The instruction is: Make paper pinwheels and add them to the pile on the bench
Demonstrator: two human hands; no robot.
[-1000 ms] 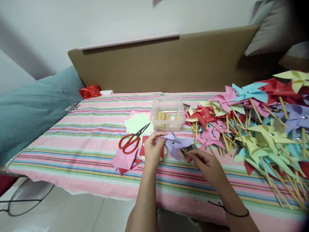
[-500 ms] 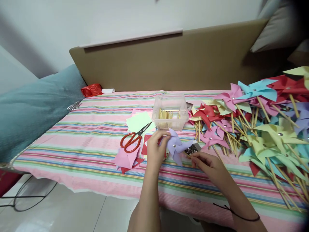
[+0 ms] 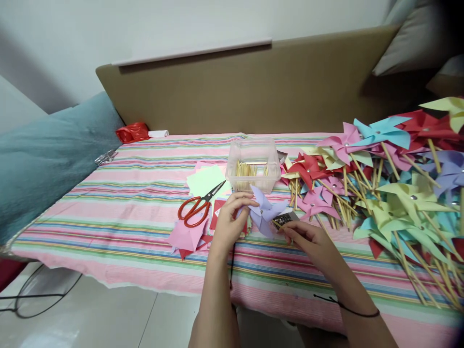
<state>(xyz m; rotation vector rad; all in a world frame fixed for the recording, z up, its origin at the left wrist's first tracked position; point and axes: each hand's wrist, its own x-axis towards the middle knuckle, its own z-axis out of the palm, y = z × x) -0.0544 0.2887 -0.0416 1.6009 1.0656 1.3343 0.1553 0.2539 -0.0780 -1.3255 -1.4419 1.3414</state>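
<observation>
A lavender paper pinwheel (image 3: 264, 212) with a silver pin at its centre is held up by one blade in my left hand (image 3: 234, 215), thumb and fingers pinching. Close to its lower right, my right hand (image 3: 306, 236) is closed on a thin wooden stick (image 3: 277, 224), of which only a short end shows. Whether the stick touches the pinwheel I cannot tell. Just behind the right fingertips lies a small grey box of shiny dark pins (image 3: 284, 220). Beyond the pinwheel stands a clear plastic box (image 3: 253, 145) holding wooden sticks.
Red-handled scissors (image 3: 195, 210) lie on coloured paper squares (image 3: 205, 180) left of my hands. A large heap of finished pinwheels (image 3: 377, 179) covers the right side of the striped cloth (image 3: 119, 208). A red plastic bag (image 3: 132, 132) sits at the back left.
The pinwheel has tilted and risen slightly in my left hand. My right hand has moved a little up and left, and the stick end now shows before the pin box.
</observation>
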